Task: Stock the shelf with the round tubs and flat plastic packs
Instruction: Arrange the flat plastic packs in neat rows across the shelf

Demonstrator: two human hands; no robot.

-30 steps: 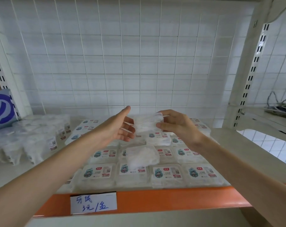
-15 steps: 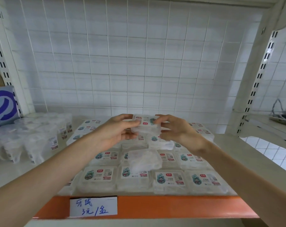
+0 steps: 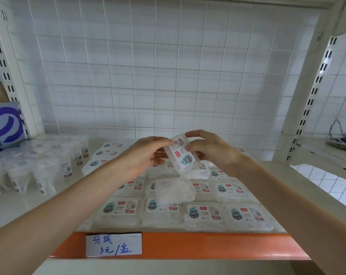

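A white wire-grid back panel [image 3: 158, 76] closes off the shelf [image 3: 25, 199], which has a pale deck and an orange front edge [image 3: 207, 247] carrying a handwritten price tag [image 3: 113, 244].

Both hands are raised above the middle of the shelf. The left hand [image 3: 142, 157] and the right hand [image 3: 209, 149] share one flat plastic pack [image 3: 181, 155]. Grip state: the fingers of each hand are clamped on the pack, the left hand on its left edge, the right hand on its upper right end. The pack is tilted, label side toward the camera, and is clear of the stock beneath it.

Directly below the grip and toward the camera, rows of stocked packs [image 3: 203, 213] lie flat with labels up, reaching to the shelf front. One unlabelled pack [image 3: 174, 191] lies on top of these rows, just below the held pack.

To the left of the left hand, well apart from the grip, a cluster of round tubs [image 3: 39, 161] stands upright on the deck. Beyond the tubs, at the far left, a blue and white carton [image 3: 3, 126] leans by the slotted upright [image 3: 9, 76].

To the right of the right hand, past the right upright [image 3: 314, 92], a neighbouring shelf holds some cables [image 3: 342, 135].
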